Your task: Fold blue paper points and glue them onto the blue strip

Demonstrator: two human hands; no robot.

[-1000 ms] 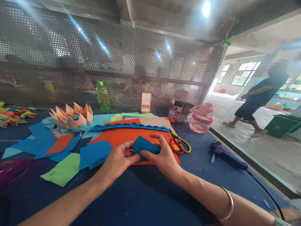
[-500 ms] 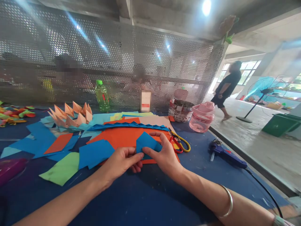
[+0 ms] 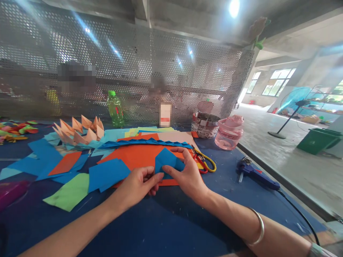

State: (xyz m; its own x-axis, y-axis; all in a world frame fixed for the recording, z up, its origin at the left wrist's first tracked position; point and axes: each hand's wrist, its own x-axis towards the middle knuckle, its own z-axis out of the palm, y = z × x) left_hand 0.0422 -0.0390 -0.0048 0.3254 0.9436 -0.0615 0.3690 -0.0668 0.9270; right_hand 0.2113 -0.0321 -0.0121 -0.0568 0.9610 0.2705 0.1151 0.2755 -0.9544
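A small piece of blue paper (image 3: 166,160), partly folded, is held up between my two hands over the orange sheets (image 3: 139,157). My left hand (image 3: 144,180) pinches its lower left edge between thumb and fingers. With the thumb across its front and fingers behind, my right hand (image 3: 187,173) grips the right side. Beyond them lies a strip of folded blue paper (image 3: 147,142) with a zigzag edge. Scissors (image 3: 205,160) with red and yellow handles rest just right of my right hand. Blue sheets (image 3: 108,174) and a green sheet (image 3: 68,192) lie left of my left hand.
A ring of folded peach paper points (image 3: 80,132) stands at the left, near a green bottle (image 3: 115,109). At the right are a woven basket (image 3: 205,125), a pink water jug (image 3: 229,134) and a corded glue gun (image 3: 258,175). Perforated metal panels rise behind.
My hands and the blue paper have hardly moved. The person walking at the right has gone out of view. The whole view has shifted very slightly.
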